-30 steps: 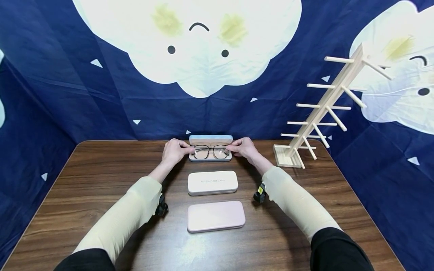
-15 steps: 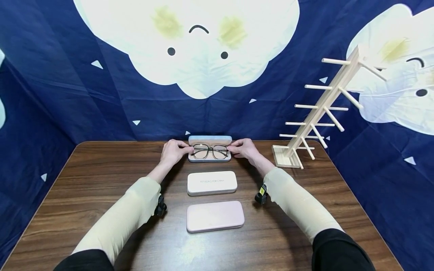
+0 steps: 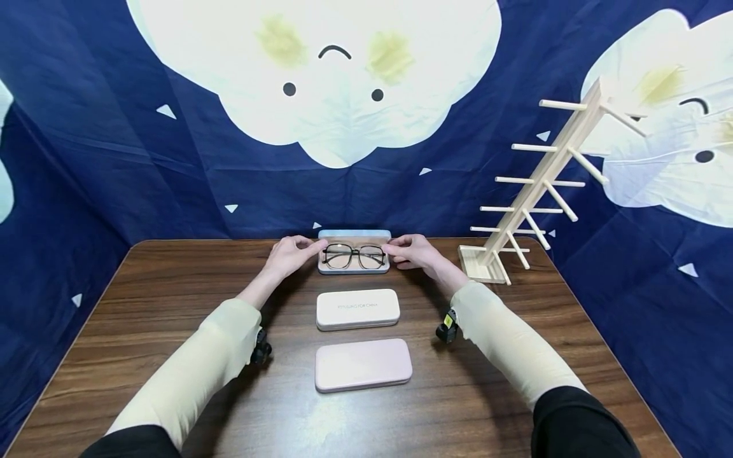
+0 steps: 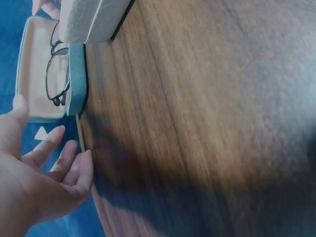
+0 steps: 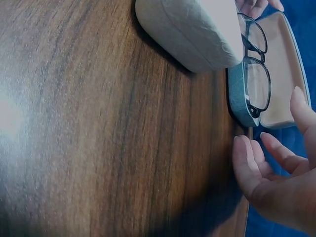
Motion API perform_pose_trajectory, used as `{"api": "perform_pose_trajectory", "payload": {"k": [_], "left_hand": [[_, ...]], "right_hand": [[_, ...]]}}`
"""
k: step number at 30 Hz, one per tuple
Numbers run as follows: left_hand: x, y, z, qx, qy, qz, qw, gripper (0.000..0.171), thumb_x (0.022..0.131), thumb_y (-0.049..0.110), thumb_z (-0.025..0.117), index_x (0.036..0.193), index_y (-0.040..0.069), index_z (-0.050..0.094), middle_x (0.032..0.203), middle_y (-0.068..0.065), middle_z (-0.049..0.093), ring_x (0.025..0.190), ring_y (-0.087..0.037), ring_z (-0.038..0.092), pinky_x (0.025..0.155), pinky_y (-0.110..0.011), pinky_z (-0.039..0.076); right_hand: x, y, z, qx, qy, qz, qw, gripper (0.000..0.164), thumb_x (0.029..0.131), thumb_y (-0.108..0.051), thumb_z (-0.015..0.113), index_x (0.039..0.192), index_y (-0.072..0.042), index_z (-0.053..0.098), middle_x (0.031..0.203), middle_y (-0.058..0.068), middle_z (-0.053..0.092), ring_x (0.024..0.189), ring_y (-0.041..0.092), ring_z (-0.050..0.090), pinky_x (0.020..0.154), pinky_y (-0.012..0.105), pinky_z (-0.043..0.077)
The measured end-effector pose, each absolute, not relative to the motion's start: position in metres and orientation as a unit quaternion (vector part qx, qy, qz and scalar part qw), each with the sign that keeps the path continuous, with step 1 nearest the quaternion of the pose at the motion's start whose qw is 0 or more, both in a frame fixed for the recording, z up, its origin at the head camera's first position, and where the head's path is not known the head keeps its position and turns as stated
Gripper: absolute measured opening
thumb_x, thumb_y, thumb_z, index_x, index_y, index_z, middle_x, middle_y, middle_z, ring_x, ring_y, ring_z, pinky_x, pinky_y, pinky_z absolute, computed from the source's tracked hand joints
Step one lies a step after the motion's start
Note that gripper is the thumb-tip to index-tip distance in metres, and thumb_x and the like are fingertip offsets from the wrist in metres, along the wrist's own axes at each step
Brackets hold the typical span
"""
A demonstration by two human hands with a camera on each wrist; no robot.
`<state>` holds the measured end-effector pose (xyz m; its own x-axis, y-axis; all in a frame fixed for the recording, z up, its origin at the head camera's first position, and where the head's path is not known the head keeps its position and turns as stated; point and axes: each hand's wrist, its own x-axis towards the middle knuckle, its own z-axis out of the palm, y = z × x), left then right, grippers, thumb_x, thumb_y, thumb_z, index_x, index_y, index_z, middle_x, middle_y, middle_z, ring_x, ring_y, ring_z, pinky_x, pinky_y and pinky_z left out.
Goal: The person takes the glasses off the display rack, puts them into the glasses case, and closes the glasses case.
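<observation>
Dark-rimmed eyeglasses [image 3: 356, 251] lie in a light blue glasses case [image 3: 355, 270] at the table's far edge, its lid raised and its lining pale pink. In the head view my left hand [image 3: 289, 256] is at the case's left end. The left wrist view shows that hand [image 4: 39, 185] with loosely bent fingers off the eyeglasses [image 4: 58, 74], thumb near the lid. My right hand [image 3: 417, 252] is at the right end. In the right wrist view its thumb [image 5: 301, 106] points up by the lid, and bent fingers [image 5: 244, 153] stay apart from the eyeglasses.
Nearer on the wooden table [image 3: 240, 273] lie a closed white glasses case [image 3: 357, 309] with lettering and a closed pink one [image 3: 363, 364]. A wooden rack [image 3: 529, 191] with several pegs stands at the right back. Blue cloth [image 3: 172, 191] hangs behind.
Both hands had their fingertips on the ends of the eyeglasses; now they have let go and drawn slightly apart. The eyeglasses stay in the blue case. The head view has shifted slightly.
</observation>
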<state>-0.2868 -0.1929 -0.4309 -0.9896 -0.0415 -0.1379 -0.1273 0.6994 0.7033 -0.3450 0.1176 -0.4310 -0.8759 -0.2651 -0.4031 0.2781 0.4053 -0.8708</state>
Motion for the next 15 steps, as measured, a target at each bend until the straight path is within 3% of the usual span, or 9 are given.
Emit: {"api": "perform_pose_trajectory", "payload": {"k": [4, 9, 11, 15], "left_hand": [[-0.286, -0.194, -0.426, -0.049, 0.915, 0.389, 0.097, 0.086, 0.093, 0.074, 0.053, 0.144, 0.005, 0.058, 0.152, -0.018, 0.055, 0.146, -0.037, 0.045, 0.121, -0.051, 0.038], [-0.286, -0.194, -0.419, -0.055, 0.906, 0.396, 0.140, 0.095, 0.093, 0.082, 0.039, 0.151, 0.008, 0.052, 0.161, -0.015, 0.046, 0.153, -0.036, 0.036, 0.126, -0.051, 0.030], [-0.287, -0.193, -0.417, -0.058, 0.903, 0.399, 0.150, 0.095, 0.093, 0.083, 0.036, 0.151, 0.010, 0.052, 0.160, -0.015, 0.046, 0.153, -0.035, 0.036, 0.126, -0.050, 0.029], [-0.290, -0.192, -0.414, -0.072, 0.891, 0.419, 0.159, 0.092, 0.093, 0.083, 0.037, 0.149, 0.012, 0.055, 0.157, -0.012, 0.050, 0.147, -0.034, 0.045, 0.120, -0.049, 0.039]], "right_hand": [[-0.348, 0.119, -0.430, 0.002, 0.798, -0.540, 0.268, 0.062, 0.096, -0.040, 0.071, 0.143, -0.003, 0.054, 0.141, 0.016, 0.062, 0.110, 0.022, 0.067, 0.102, 0.043, 0.057], [-0.349, 0.120, -0.428, 0.011, 0.794, -0.538, 0.284, 0.073, 0.098, -0.054, 0.062, 0.148, -0.002, 0.048, 0.140, 0.020, 0.058, 0.119, 0.028, 0.064, 0.105, 0.046, 0.055], [-0.349, 0.120, -0.425, 0.012, 0.794, -0.536, 0.288, 0.075, 0.098, -0.058, 0.059, 0.147, -0.002, 0.049, 0.140, 0.020, 0.057, 0.119, 0.028, 0.064, 0.105, 0.047, 0.055], [-0.349, 0.119, -0.421, 0.007, 0.796, -0.531, 0.292, 0.076, 0.097, -0.065, 0.054, 0.140, -0.003, 0.057, 0.138, 0.018, 0.057, 0.113, 0.025, 0.064, 0.104, 0.047, 0.056]]}}
